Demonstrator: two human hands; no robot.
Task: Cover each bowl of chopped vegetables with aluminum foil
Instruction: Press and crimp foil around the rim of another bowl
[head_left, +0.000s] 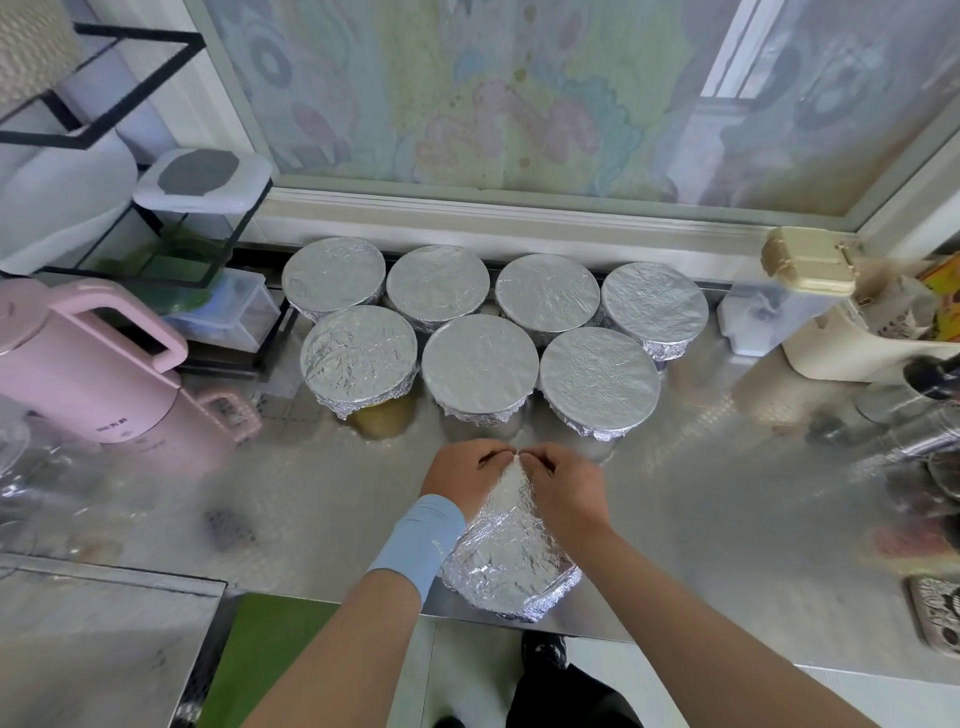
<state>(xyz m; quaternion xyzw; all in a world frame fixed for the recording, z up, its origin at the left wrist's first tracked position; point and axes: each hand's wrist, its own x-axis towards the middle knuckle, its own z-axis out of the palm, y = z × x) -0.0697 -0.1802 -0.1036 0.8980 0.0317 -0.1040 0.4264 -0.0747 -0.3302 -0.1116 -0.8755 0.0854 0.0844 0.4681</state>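
Foil-covered bowl (511, 571) at the table's (701, 493) near edge; left hand (465, 475) and right hand (566, 491), just above it, pinch foil (511, 486) at its far rim.

Steel counter (701, 493) bears eight foil-covered bowls (480, 364), pink kettle (88, 374).

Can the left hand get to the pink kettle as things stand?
Likely yes on path: only counter shows between the left hand and the pink kettle. But that hand is pinching the far edge of the foil, so it would have to let go first.
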